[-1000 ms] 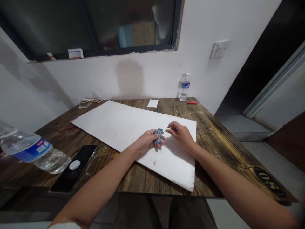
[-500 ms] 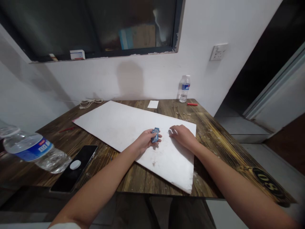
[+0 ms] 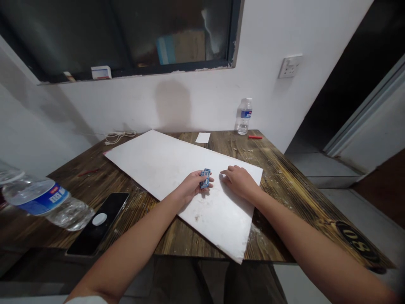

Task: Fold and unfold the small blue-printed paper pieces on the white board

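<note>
A large white board (image 3: 164,164) lies at a slant on the dark wooden table (image 3: 284,185). My left hand (image 3: 193,185) rests on the board with its fingers closed round a small blue packet (image 3: 205,178). My right hand (image 3: 238,180) lies palm down on the board just to the right of it, fingers stretched flat, holding nothing.
A black phone (image 3: 99,221) lies at the table's near left, beside a water bottle on its side (image 3: 44,202). At the back stand another water bottle (image 3: 244,116), a red pen (image 3: 255,137), a white paper slip (image 3: 203,137) and a white cable (image 3: 118,136).
My right hand has come down flat on the board and the board has turned, its near corner swinging left. My left hand keeps hold of the blue packet.
</note>
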`<move>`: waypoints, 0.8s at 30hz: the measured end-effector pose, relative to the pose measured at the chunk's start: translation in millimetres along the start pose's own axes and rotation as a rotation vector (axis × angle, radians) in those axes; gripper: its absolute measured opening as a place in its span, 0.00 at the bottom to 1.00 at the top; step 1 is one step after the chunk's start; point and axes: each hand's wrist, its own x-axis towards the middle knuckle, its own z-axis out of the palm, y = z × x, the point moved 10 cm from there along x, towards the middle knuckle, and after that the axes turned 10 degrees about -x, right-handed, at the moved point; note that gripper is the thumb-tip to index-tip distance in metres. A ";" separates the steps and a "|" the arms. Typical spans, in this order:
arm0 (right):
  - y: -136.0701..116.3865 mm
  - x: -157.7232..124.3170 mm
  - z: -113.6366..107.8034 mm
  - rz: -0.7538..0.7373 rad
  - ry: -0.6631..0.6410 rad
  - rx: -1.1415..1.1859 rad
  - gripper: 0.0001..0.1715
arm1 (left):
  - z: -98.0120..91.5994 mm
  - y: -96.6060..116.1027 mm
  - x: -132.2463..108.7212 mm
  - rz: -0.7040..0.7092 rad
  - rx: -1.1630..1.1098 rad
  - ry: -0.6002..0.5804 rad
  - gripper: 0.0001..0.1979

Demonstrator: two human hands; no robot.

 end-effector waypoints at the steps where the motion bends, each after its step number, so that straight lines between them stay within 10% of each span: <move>1: -0.8 -0.1 0.2 -0.006 0.000 -0.007 0.16 | -0.3 -0.2 0.7 0.002 0.001 -0.003 0.03; 24: -6.4 1.5 -3.6 -0.023 0.015 -0.054 0.13 | 0.6 -0.1 -0.2 -0.011 0.005 0.004 0.04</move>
